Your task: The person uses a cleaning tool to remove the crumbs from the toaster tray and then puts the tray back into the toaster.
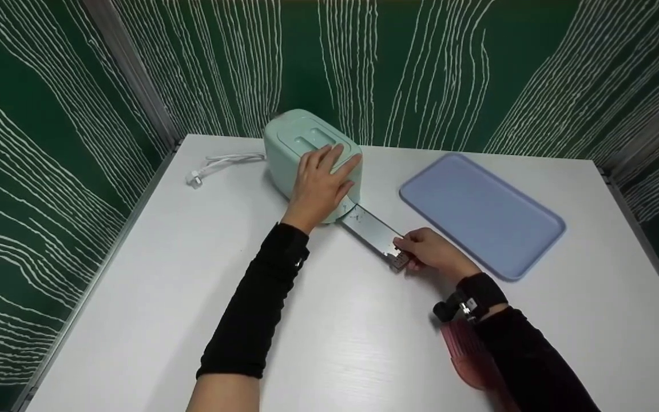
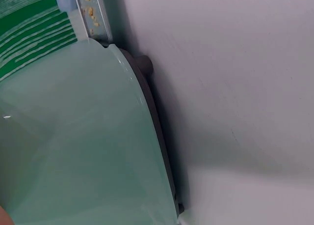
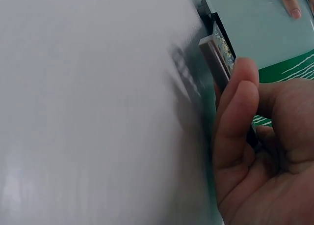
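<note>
A mint-green toaster [image 1: 284, 154] with two slots stands at the back of the table. My left hand [image 1: 321, 183] rests on its near end, fingers spread over the top edge. Out of the toaster's lower end sticks a long metal crumb tray [image 1: 370, 229]. Crumbs lie on it, plainest in the left wrist view, where a strip of the tray [image 2: 93, 14] shows beyond the toaster wall [image 2: 93, 131]. My right hand [image 1: 429, 252] pinches the tray's outer end between thumb and fingers. From the right wrist, the tray's dark end piece [image 3: 214, 60] shows beside the curled fingers [image 3: 235, 117].
To the right lies a flat blue tray [image 1: 478, 212]. A red ribbed tool, perhaps a brush [image 1: 469, 357], is partly hidden under my right forearm. The toaster's white cord and plug [image 1: 195, 179] lie at the left. Green patterned walls [image 1: 329, 68] border the white table [image 1: 335, 343].
</note>
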`<state>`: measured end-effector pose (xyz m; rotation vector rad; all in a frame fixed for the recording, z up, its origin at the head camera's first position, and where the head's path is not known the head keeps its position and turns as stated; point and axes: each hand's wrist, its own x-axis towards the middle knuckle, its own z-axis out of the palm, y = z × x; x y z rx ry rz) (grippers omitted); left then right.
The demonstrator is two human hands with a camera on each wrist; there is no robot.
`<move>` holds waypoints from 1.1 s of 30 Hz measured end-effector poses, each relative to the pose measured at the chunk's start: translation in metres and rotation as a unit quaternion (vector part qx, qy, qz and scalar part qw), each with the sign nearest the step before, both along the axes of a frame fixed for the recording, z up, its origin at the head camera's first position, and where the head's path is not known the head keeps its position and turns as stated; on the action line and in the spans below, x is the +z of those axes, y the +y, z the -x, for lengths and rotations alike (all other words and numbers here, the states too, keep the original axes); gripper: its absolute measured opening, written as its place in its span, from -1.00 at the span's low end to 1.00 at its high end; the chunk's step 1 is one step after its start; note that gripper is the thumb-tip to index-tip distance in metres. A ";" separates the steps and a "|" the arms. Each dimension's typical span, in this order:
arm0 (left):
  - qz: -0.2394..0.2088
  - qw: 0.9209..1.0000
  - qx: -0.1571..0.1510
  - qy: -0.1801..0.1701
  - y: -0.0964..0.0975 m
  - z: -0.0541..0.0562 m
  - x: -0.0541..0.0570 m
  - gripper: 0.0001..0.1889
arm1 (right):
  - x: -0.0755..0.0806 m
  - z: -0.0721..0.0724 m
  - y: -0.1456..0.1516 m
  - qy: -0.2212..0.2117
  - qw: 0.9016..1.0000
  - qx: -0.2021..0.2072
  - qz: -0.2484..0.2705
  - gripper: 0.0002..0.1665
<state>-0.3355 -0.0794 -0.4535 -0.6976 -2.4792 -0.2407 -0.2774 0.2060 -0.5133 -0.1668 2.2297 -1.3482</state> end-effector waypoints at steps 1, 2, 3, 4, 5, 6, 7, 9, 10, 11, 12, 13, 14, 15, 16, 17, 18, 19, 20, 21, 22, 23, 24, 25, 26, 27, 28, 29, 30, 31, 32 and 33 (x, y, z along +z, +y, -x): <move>-0.001 1.000 0.000 0.000 0.000 0.000 0.000 -0.47 | 0.000 -0.001 0.001 0.000 1.000 0.000 -0.001 -0.65; -0.002 1.000 0.000 -0.001 0.000 0.000 0.000 -0.47 | 0.000 -0.001 0.002 -0.002 1.000 -0.003 -0.001 -0.65; -0.003 1.000 0.000 -0.001 0.001 0.000 0.000 -0.47 | 0.000 -0.002 0.004 -0.001 1.000 -0.003 -0.001 -0.65; -0.004 1.000 -0.001 -0.002 0.001 0.001 0.000 -0.47 | 0.000 -0.003 0.005 0.000 1.000 -0.002 -0.002 -0.65; -0.004 1.000 -0.001 -0.001 0.001 0.001 0.000 -0.47 | 0.000 -0.004 0.006 0.002 1.000 -0.002 -0.002 -0.64; -0.004 1.000 -0.001 0.000 0.001 0.001 0.000 -0.48 | 0.000 -0.005 0.008 0.005 1.000 -0.001 -0.005 -0.64; -0.005 1.000 -0.001 0.001 0.002 0.000 0.001 -0.48 | 0.000 -0.006 0.009 0.006 1.000 -0.002 -0.005 -0.64; -0.006 1.000 -0.002 0.003 0.002 0.000 0.001 -0.48 | 0.000 -0.007 0.011 0.007 1.000 -0.001 -0.009 -0.64; -0.006 1.000 -0.002 0.004 0.002 0.000 0.001 -0.48 | 0.001 -0.008 0.012 0.009 1.000 0.001 -0.010 -0.63; -0.006 1.000 -0.002 0.006 0.002 0.000 0.001 -0.49 | 0.001 -0.009 0.013 0.009 1.000 0.001 -0.010 -0.63; -0.007 1.000 -0.003 0.006 0.002 0.000 0.001 -0.49 | 0.001 -0.009 0.014 0.008 1.000 -0.001 -0.009 -0.64; -0.006 1.000 -0.002 0.006 0.002 0.000 0.001 -0.48 | 0.001 -0.010 0.015 0.007 1.000 -0.002 -0.009 -0.64; -0.005 1.000 -0.002 0.005 0.002 0.001 0.001 -0.48 | 0.002 -0.011 0.016 0.007 1.000 -0.003 -0.008 -0.64; -0.005 1.000 -0.001 0.004 0.002 0.001 0.001 -0.48 | 0.003 -0.013 0.017 0.007 1.000 -0.003 -0.007 -0.64; -0.004 1.000 0.000 0.003 0.002 0.001 0.000 -0.48 | 0.003 -0.014 0.019 0.007 1.000 -0.005 -0.006 -0.63; -0.003 1.000 0.001 0.001 0.001 0.001 0.000 -0.48 | 0.003 -0.015 0.020 0.005 1.000 -0.007 -0.006 -0.63; -0.002 1.000 0.002 -0.001 0.001 0.001 0.000 -0.47 | 0.004 -0.016 0.021 0.004 1.000 -0.007 -0.006 -0.62; -0.001 1.000 0.003 -0.001 0.001 0.000 0.001 -0.47 | 0.005 -0.017 0.023 0.004 1.000 -0.007 -0.005 -0.62; -0.002 1.000 0.003 -0.002 0.001 0.000 0.001 -0.47 | 0.005 -0.018 0.024 0.002 1.000 -0.010 -0.004 -0.61; -0.002 1.000 0.003 -0.003 0.001 0.000 0.001 -0.47 | 0.005 -0.019 0.026 0.003 1.000 -0.010 -0.002 -0.61; -0.001 1.000 0.003 -0.002 0.001 0.000 0.001 -0.47 | 0.006 -0.020 0.027 0.002 1.000 -0.012 0.002 -0.61; -0.001 1.000 0.002 -0.003 0.001 -0.001 0.001 -0.47 | 0.006 -0.021 0.029 0.001 1.000 -0.016 0.005 -0.62; -0.001 1.000 0.002 -0.003 0.001 -0.001 0.001 -0.47 | 0.006 -0.022 0.030 0.002 1.000 -0.019 0.008 -0.63; -0.002 1.000 0.001 -0.003 0.002 -0.001 0.001 -0.47 | 0.007 -0.023 0.032 0.000 1.000 -0.025 0.014 -0.63; -0.002 1.000 0.001 -0.004 0.002 -0.001 0.001 -0.46 | 0.008 -0.024 0.033 -0.001 0.999 -0.031 0.019 -0.64; -0.002 1.000 0.001 -0.004 0.002 -0.001 0.001 -0.47 | 0.008 -0.025 0.034 -0.001 0.999 -0.035 0.024 -0.65; -0.001 1.000 0.003 -0.004 0.002 -0.001 0.001 -0.47 | 0.010 -0.026 0.034 -0.003 0.999 -0.041 0.027 -0.65; -0.001 1.000 0.004 -0.004 0.002 -0.001 0.002 -0.47 | 0.011 -0.027 0.035 -0.002 0.998 -0.046 0.030 -0.65; -0.001 1.000 0.005 -0.004 0.001 -0.001 0.002 -0.47 | 0.011 -0.027 0.036 -0.001 0.998 -0.049 0.034 -0.65; -0.002 1.000 0.005 -0.004 0.001 -0.001 0.002 -0.47 | 0.012 -0.028 0.036 -0.001 0.998 -0.055 0.038 -0.65; -0.002 1.000 0.005 -0.003 0.001 -0.002 0.002 -0.47 | 0.013 -0.028 0.037 0.001 0.997 -0.059 0.040 -0.65; -0.002 1.000 0.005 -0.003 0.000 -0.002 0.002 -0.47 | 0.013 -0.029 0.037 0.001 0.997 -0.064 0.045 -0.65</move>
